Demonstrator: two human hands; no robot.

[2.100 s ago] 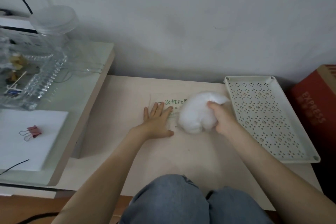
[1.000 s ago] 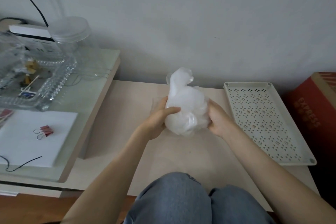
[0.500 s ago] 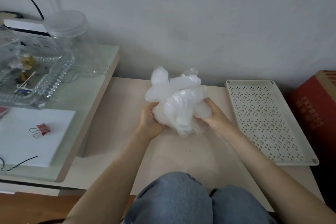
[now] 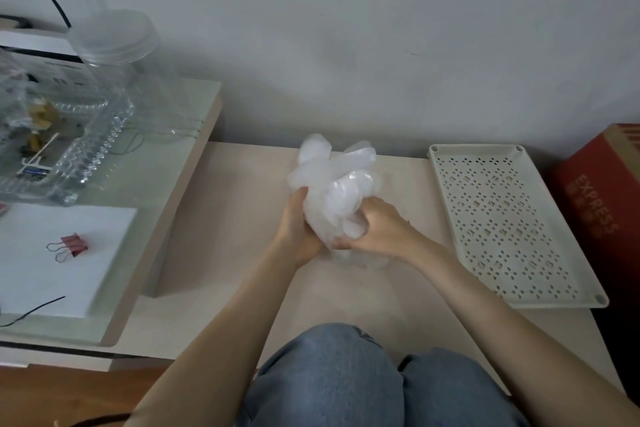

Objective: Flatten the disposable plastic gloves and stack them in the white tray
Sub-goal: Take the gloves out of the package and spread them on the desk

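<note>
A crumpled bunch of translucent white plastic gloves (image 4: 334, 187) is held up above the middle of the beige table (image 4: 221, 229). My left hand (image 4: 294, 229) grips the bunch from its left and underside. My right hand (image 4: 377, 229) grips it from the right, fingers curled into the plastic. Several glove fingers stick up at the top of the bunch. The white perforated tray (image 4: 498, 225) lies flat on the table to the right of my hands, with nothing in it.
A red cardboard box (image 4: 602, 198) stands right of the tray. On the left, a raised glass-topped shelf (image 4: 166, 163) holds a clear jar (image 4: 114, 55), a clear plastic container (image 4: 52, 149), white paper and a pink binder clip (image 4: 71, 246). My knees are below the table edge.
The glove bunch was lifted off the table into both hands and has loosened, with glove fingers now sticking out. My right hand has shifted lower and further round the bunch.
</note>
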